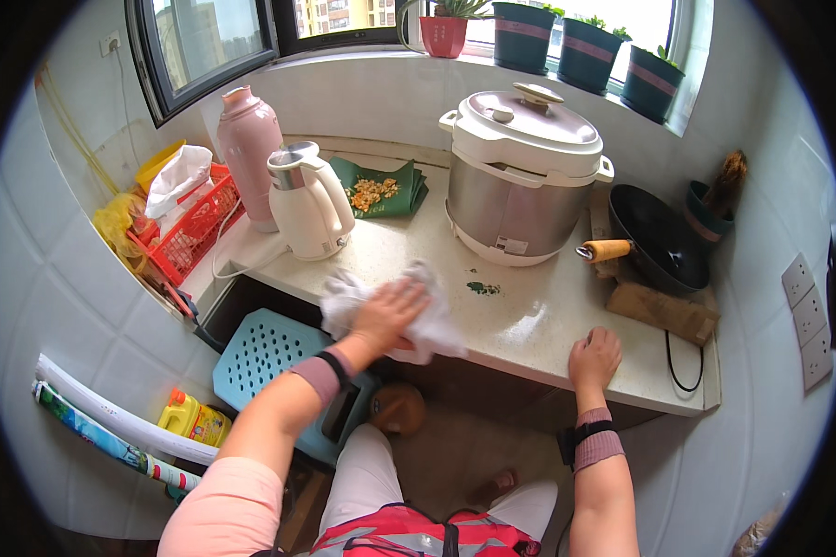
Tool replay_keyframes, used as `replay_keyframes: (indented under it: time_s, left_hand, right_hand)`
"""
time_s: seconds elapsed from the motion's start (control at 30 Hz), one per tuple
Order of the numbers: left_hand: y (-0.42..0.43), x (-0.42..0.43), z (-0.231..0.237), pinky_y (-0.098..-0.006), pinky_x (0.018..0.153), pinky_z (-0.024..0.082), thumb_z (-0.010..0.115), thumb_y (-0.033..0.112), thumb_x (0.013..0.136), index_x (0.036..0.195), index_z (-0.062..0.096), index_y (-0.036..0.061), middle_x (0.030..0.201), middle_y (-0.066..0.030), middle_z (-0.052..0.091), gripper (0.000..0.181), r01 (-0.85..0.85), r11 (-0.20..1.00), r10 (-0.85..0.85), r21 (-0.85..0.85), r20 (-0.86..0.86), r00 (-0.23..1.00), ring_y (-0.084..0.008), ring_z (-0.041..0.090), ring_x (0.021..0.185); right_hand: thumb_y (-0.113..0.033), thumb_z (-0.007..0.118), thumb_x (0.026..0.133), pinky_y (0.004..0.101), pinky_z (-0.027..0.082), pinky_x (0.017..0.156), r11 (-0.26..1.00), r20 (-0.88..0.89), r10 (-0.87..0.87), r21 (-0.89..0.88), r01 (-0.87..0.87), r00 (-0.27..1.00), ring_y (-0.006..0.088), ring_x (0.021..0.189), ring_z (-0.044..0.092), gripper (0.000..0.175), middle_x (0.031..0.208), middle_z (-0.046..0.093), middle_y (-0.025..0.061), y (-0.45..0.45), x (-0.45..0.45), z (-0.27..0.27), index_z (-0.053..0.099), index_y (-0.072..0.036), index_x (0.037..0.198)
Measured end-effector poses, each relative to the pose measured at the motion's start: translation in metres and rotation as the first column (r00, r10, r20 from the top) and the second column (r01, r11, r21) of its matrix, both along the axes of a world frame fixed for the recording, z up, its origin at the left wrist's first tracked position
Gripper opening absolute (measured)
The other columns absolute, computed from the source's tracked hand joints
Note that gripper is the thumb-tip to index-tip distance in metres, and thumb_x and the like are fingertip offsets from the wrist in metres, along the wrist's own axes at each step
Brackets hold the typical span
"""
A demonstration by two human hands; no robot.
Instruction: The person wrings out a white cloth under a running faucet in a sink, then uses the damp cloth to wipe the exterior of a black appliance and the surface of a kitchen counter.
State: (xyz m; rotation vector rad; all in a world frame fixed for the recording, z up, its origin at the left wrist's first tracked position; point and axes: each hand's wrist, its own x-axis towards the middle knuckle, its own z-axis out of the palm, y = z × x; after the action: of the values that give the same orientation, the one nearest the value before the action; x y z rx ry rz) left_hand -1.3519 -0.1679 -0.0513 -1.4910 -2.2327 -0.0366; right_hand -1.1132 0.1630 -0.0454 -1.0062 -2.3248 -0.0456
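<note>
My left hand (390,313) lies spread on a crumpled white cloth (432,338) at the front edge of the pale countertop (404,240); the cloth is blurred. My right hand (595,356), its fingers curled in, rests on the counter's front edge and holds nothing visible. Between the hands and the large electric pressure cooker (522,174) lies a patch of dark green bits (484,287). Behind the cloth stands a white electric kettle (311,205). A green bag (407,195) lies flat at the back with a pile of orange-brown bits (371,193) on it.
A pink thermos flask (247,153) and a red plastic basket (191,240) stand at the left. A black wok (662,244) with a wooden handle leans at the right beside a cardboard piece (658,311). Below are a blue plastic stool (268,351) and a yellow jug (195,421). Potted plants line the sill.
</note>
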Motion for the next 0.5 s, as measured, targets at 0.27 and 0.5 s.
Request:
replay_keyframes:
  time_s: [0.27,0.5]
  left_hand:
    - [0.171,0.124,-0.029,-0.0494,0.109,0.032,0.061,0.032,0.08,0.135,0.051,0.0133,0.144,-0.0101,0.049,0.059,0.2,0.927,-0.217,0.318,0.017,0.976,-0.0319,0.035,0.141]
    - [0.121,0.084,-0.002,-0.0456,0.112,0.032,0.082,0.04,0.054,0.143,0.041,0.0197,0.152,-0.0063,0.038,0.101,0.454,0.882,-0.464,0.127,0.062,0.884,-0.0269,0.034,0.142]
  right_hand:
    - [-0.015,0.062,0.075,0.0441,0.041,0.087,0.999,-0.017,0.01,0.03,-0.01,1.0,0.032,0.1,0.052,0.016,0.1,0.055,0.0116,0.0,-0.003,-0.003,0.056,-0.008,0.088]
    - [-0.012,0.063,0.074,0.0448,0.041,0.087,0.995,-0.079,0.099,0.021,-0.097,0.992,0.0329,0.099,0.051,0.015,0.098,0.055,0.0116,0.013,0.006,0.0,0.055,-0.007,0.087]
